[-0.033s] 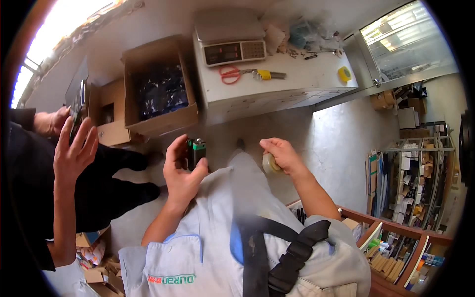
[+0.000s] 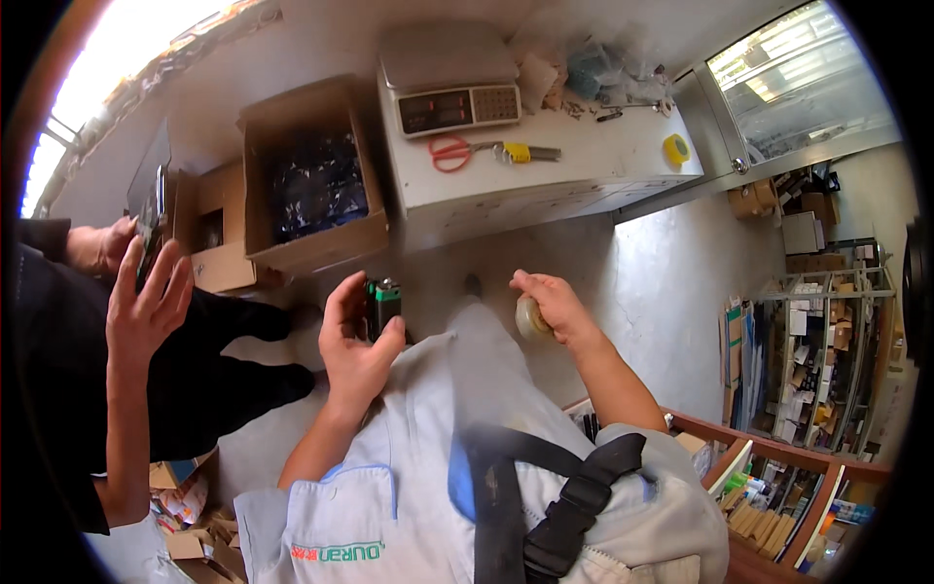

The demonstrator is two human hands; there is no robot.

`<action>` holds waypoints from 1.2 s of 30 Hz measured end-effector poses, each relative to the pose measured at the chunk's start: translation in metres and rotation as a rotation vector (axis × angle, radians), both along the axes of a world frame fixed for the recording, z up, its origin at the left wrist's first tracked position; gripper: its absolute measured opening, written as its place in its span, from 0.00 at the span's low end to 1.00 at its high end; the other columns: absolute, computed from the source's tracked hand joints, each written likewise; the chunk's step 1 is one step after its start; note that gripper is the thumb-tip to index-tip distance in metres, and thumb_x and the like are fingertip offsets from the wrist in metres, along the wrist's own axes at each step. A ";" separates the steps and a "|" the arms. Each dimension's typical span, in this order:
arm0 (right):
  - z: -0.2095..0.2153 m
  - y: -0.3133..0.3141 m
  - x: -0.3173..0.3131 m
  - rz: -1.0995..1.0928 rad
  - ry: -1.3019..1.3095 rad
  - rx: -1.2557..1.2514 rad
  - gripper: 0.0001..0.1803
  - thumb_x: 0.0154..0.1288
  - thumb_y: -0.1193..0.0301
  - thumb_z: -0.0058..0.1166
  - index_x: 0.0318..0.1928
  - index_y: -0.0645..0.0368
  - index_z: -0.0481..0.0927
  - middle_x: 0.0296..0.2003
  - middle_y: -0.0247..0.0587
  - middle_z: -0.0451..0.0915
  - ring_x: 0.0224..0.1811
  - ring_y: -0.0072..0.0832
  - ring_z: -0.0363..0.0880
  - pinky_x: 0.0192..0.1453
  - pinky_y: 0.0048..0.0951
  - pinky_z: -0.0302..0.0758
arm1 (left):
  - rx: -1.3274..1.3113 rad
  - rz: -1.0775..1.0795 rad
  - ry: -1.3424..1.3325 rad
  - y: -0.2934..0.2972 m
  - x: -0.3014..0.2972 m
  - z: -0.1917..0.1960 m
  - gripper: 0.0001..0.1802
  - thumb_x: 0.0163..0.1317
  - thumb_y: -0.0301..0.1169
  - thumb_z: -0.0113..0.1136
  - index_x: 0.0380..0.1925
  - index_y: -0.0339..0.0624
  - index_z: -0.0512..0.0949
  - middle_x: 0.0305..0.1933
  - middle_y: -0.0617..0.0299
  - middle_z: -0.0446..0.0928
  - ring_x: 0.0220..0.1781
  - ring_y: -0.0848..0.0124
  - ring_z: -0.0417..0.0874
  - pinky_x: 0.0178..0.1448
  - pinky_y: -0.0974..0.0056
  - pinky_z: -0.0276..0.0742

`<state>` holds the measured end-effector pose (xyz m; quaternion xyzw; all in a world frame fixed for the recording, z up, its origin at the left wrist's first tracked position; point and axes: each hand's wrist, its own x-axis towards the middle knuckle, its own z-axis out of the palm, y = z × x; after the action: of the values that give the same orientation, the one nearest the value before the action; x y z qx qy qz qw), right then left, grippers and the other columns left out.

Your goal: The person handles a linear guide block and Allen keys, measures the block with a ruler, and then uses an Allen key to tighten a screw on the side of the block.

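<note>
My left hand (image 2: 352, 343) is closed around black and green block batteries (image 2: 388, 310), held upright in front of my body with metal contacts on top. A second one shows partly behind the fingers. To the right, my right hand (image 2: 556, 307) grips a roll of clear tape (image 2: 529, 319), its edge hanging below the fingers. Both hands are in the air above the floor, apart from each other. Beyond them, a white cabinet top (image 2: 603, 146) bears red-handled scissors (image 2: 453, 153) and a digital scale (image 2: 457, 109).
Left of the cabinet stands an open cardboard box (image 2: 375, 226) with dark plastic-wrapped items. A co-worker's hand (image 2: 146, 302) is near a phone-like device (image 2: 156, 209) at far left. Yellow tape (image 2: 676, 148) lies on the cabinet. Wooden shelving (image 2: 822, 487) stands at lower right.
</note>
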<state>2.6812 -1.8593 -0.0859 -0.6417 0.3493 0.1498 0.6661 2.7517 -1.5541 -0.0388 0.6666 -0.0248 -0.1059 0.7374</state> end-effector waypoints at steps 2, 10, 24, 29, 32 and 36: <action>-0.024 -0.032 0.011 -0.278 0.089 0.121 0.25 0.66 0.51 0.65 0.47 0.62 0.83 0.32 0.31 0.80 0.31 0.21 0.77 0.34 0.28 0.75 | -0.020 -0.007 0.011 -0.008 0.005 0.002 0.33 0.55 0.18 0.66 0.63 0.34 0.68 0.54 0.57 0.77 0.54 0.72 0.78 0.61 0.66 0.74; -0.113 -0.162 0.066 -0.444 -0.017 0.355 0.20 0.63 0.53 0.68 0.43 0.55 0.82 0.36 0.33 0.82 0.34 0.30 0.80 0.34 0.36 0.76 | -0.053 0.151 0.144 -0.057 0.026 -0.006 0.29 0.59 0.20 0.65 0.62 0.32 0.70 0.51 0.59 0.79 0.47 0.76 0.79 0.48 0.69 0.78; -0.150 -0.301 0.162 -0.688 0.029 0.192 0.16 0.69 0.62 0.61 0.47 0.59 0.78 0.39 0.43 0.81 0.32 0.32 0.81 0.33 0.33 0.80 | 0.039 0.357 0.179 -0.185 0.040 0.010 0.30 0.57 0.17 0.66 0.62 0.32 0.71 0.52 0.58 0.79 0.49 0.74 0.80 0.51 0.69 0.77; -0.049 -0.202 0.184 0.091 -0.012 0.373 0.16 0.72 0.62 0.57 0.50 0.61 0.78 0.41 0.41 0.83 0.35 0.28 0.84 0.39 0.29 0.82 | 0.448 0.280 -0.165 -0.205 0.045 0.025 0.37 0.51 0.18 0.68 0.65 0.37 0.70 0.52 0.57 0.80 0.52 0.71 0.81 0.55 0.68 0.77; 0.019 -0.146 0.185 0.553 -0.117 0.615 0.17 0.71 0.67 0.58 0.55 0.63 0.77 0.45 0.40 0.83 0.41 0.24 0.84 0.48 0.27 0.81 | 0.658 0.265 -0.362 -0.213 0.058 0.034 0.38 0.47 0.19 0.69 0.63 0.36 0.71 0.50 0.53 0.80 0.51 0.66 0.83 0.55 0.65 0.79; 0.071 -0.104 0.179 0.674 -0.245 0.760 0.20 0.69 0.73 0.61 0.58 0.64 0.75 0.46 0.38 0.83 0.44 0.22 0.83 0.51 0.26 0.80 | 0.799 0.242 -0.565 -0.221 0.071 0.041 0.41 0.41 0.20 0.72 0.62 0.34 0.72 0.49 0.49 0.83 0.47 0.59 0.84 0.51 0.61 0.82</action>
<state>2.8605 -1.9629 -0.0145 -0.4445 -0.0363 0.3959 0.8027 2.8225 -1.7751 0.0022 0.8975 -0.1037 0.1637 0.3962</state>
